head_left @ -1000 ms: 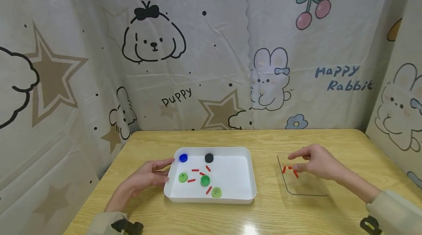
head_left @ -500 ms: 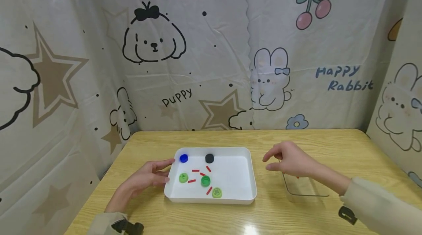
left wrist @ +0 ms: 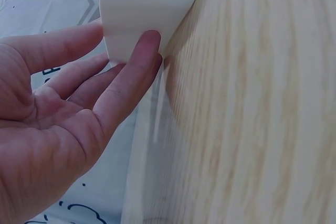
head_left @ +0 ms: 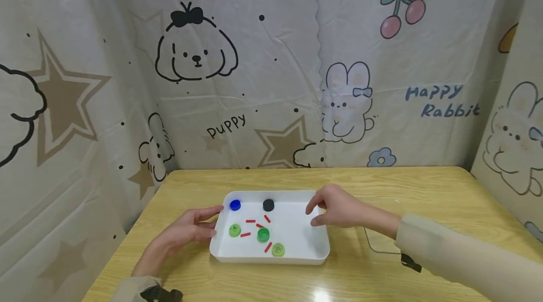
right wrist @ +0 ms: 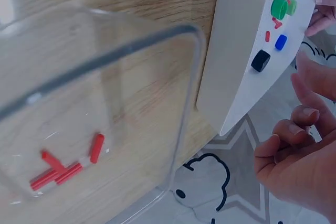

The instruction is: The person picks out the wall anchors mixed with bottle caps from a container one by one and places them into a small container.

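Observation:
My left hand (head_left: 186,229) touches the left wall of a white tray (head_left: 301,240) with relaxed fingers, seen close up in the left wrist view. In the tray lie a blue cap (head_left: 235,205), a black cap (head_left: 268,205), a green cap (head_left: 263,234), two light green caps (head_left: 278,249) and several short red sticks (head_left: 268,247). Over the tray's right end hovers my right hand (head_left: 339,208), thumb and index finger apart; nothing shows between them. A clear plastic box (right wrist: 113,59), partly behind the right arm in the head view, holds several red sticks (right wrist: 97,148).
Tray and box stand side by side on a wooden table (head_left: 203,283). A printed curtain (head_left: 263,66) hangs behind the table and along its sides. Each wrist wears a dark strap (head_left: 410,262).
My right hand has moved left from above the clear box to the tray's right end. The left hand stays at the tray's wall, and the tray's contents look unchanged.

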Demonstrator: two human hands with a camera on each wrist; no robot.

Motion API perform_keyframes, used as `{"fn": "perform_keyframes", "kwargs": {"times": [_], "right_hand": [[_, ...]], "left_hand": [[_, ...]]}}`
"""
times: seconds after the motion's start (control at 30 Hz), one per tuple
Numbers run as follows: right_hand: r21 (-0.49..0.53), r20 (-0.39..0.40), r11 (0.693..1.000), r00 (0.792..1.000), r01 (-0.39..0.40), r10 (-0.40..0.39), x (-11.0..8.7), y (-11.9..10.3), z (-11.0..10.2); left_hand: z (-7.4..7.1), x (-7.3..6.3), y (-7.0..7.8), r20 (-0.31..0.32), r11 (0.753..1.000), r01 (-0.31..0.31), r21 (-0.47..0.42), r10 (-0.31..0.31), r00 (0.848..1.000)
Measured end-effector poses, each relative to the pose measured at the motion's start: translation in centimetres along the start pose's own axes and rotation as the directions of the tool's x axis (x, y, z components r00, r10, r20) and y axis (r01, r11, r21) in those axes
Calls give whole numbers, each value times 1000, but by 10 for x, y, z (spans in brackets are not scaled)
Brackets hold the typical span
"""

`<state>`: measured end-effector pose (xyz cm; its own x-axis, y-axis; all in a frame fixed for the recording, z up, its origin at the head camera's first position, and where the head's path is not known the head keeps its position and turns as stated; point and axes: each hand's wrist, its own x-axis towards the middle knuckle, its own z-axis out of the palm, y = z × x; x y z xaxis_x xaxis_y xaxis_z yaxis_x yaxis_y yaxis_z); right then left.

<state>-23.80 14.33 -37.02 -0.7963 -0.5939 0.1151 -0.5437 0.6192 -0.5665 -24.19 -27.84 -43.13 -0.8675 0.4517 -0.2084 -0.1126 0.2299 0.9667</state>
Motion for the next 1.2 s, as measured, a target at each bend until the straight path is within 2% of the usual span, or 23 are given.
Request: {"fn": "perform_keyframes", "kwargs": {"times": [0.17,0.37,0.63,0.9,1.2], "right_hand": [[14,51,999,998,33,-33,17,-3,9],[48,74,999,997,25,-29,39,-2,19],[105,185,993,980,54,-73,68,-1,33],[114,218,991,972,64,-88,85,1,38],[68,230,997,972,20,-36,98,6,44]], "left_hand": [[0,-3,-2,13,1000,10,-11,-10,1000],[-3,-3,-1,1,1000,26,7,-26,1000],[-6,-2,4,4,998,29,62,-29,1000],[-6,1,6,9,997,25,70,-26,1000],[-5,1,6,-17,997,37,70,-36,999]]}}
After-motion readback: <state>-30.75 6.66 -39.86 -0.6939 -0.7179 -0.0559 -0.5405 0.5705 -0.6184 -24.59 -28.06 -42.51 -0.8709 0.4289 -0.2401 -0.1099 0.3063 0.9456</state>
